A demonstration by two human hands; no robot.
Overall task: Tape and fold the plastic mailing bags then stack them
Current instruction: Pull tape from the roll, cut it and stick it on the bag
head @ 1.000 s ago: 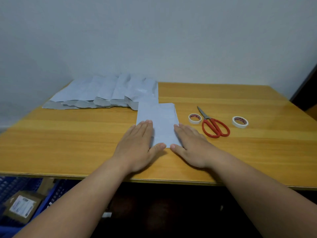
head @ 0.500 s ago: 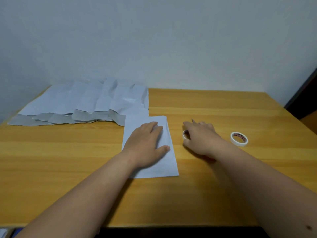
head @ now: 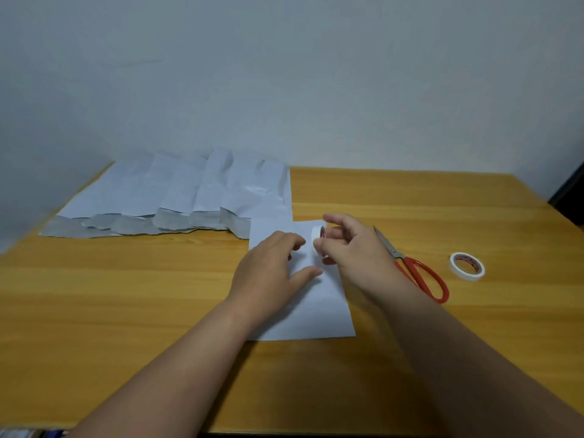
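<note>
The step in hand is the taping of the folded mailing bag (head: 313, 311), which lies flat on the desk (head: 126, 311) in the near middle, its far left corner touching the row of unfolded bags (head: 177, 191) spread at the far left. The right hand (head: 354, 248) holds a tape roll (head: 318, 242) upright above the far part of the bag — its grip is clamped on the roll, thumb and fingers pinching the rim. The left hand (head: 268, 273) rests on the bag with its fingers loosely bent toward the roll; this grip holds nothing.

I judge that the next move calls for finding the loose end of the tape and pulling out a strip, while the bag is kept from sliding. The scissors (head: 417, 273), just right of the right hand, are probably needed for the cut. A second roll (head: 467, 266) lies further right.

Half a second ago the right hand was only reaching for the roll on the desk; now the roll is lifted and brought over the bag, and the scissors are uncovered.
</note>
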